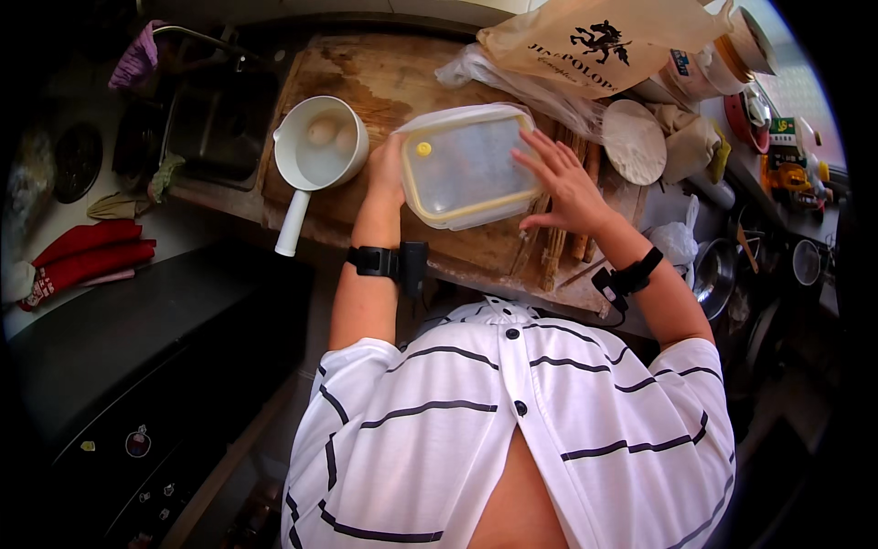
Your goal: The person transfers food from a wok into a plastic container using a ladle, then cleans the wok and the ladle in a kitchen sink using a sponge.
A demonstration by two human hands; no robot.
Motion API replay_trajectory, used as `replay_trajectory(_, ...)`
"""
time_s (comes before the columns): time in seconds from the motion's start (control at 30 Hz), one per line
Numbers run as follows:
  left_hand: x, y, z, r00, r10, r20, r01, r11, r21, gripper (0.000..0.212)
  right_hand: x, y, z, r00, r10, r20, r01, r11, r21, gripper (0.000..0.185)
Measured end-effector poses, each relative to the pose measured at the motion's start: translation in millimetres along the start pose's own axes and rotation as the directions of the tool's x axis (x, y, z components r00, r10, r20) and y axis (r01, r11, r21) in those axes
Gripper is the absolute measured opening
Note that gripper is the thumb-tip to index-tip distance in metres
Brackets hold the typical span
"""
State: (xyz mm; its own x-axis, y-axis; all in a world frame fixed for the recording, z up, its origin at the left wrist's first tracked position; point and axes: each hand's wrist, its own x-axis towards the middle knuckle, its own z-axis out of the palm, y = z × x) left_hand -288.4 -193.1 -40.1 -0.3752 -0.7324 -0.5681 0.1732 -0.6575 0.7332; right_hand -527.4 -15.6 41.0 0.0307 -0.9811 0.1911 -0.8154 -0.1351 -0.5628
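Observation:
A rectangular food container (473, 165) with a clear lid, yellow seal and round yellow vent plug is held tilted above the wooden board. What it contains is blurred through the lid. My left hand (386, 168) grips its left side, with the fingers mostly hidden behind it. At the right edge, my right hand (566, 180) has its fingers spread, fingertips over the lid's corner and thumb apart below. Whether those fingertips touch the lid is unclear. Left of my left hand stands a white long-handled saucepan (296, 151) holding cloudy water and what look like eggs (321, 130).
The worn wooden board (370, 62) spans the counter, with a dark sink (212, 130) on its left. Wooden sticks (591, 206) and a pale round disc (634, 143) lie right. Behind are a printed beige bag (583, 41) and jars (713, 65). A metal bowl (713, 274) stands at far right.

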Motion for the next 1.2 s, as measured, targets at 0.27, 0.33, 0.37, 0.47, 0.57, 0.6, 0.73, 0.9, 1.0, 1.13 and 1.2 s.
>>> replay_trajectory(0.27,-12.1,9.0,-11.0,0.981,-0.066,0.183,0.084,0.993,-0.088,0.042,26.0,-0.4,-20.4,0.99,-0.105,0.092,0.102,0.994,0.031,0.054)
replay_trajectory(0.33,-20.3,10.6,-11.4,0.966,-0.043,0.256,0.07,0.993,-0.098,0.043,40.2,7.2,-22.1,0.996,-0.078,0.041,0.071,0.988,0.138,0.045)
replay_trajectory(0.37,-25.6,11.4,-10.9,0.955,-0.015,0.296,0.056,0.99,-0.131,0.044,48.9,3.7,-24.6,0.998,-0.059,0.024,0.052,0.973,0.223,0.037)
replay_trajectory(0.47,-35.3,10.3,-15.6,0.931,0.004,0.365,0.093,0.964,-0.249,0.046,66.4,17.8,-16.8,0.998,-0.01,0.06,-0.014,0.922,0.387,0.033)
replay_trajectory(0.57,-32.5,2.8,-36.9,0.941,-0.014,0.338,0.114,0.954,-0.276,0.045,80.0,40.8,-2.5,0.995,0.088,0.042,-0.098,0.906,0.411,0.026)
replay_trajectory(0.6,-32.1,1.1,-39.2,0.959,-0.026,0.284,0.092,0.971,-0.221,0.045,85.2,50.6,2.8,0.996,0.094,-0.006,-0.083,0.908,0.412,0.026)
replay_trajectory(0.73,-58.2,-16.7,-10.7,0.975,0.222,-0.001,-0.222,0.974,0.049,0.04,107.8,53.9,4.6,0.991,0.132,-0.003,-0.118,0.89,0.44,0.039)
replay_trajectory(0.9,-65.9,-42.1,0.8,0.792,0.592,0.148,-0.594,0.693,0.408,0.041,139.2,61.6,21.8,0.972,0.232,-0.033,-0.179,0.826,0.535,0.042)
replay_trajectory(1.0,-60.4,-39.2,-5.9,0.789,0.599,0.137,-0.567,0.623,0.538,0.035,148.4,71.4,35.0,0.964,0.266,-0.032,-0.206,0.812,0.546,0.042)
replay_trajectory(1.13,-45.2,-49.8,-16.5,0.778,0.623,0.078,-0.528,0.581,0.62,0.03,152.9,81.3,35.9,0.954,0.298,0.009,-0.257,0.807,0.532,0.041)
replay_trajectory(1.2,-44.0,-49.4,-16.4,0.8,0.597,0.069,-0.494,0.588,0.64,0.027,153.0,72.7,30.7,0.94,0.341,0.017,-0.293,0.778,0.556,0.04)
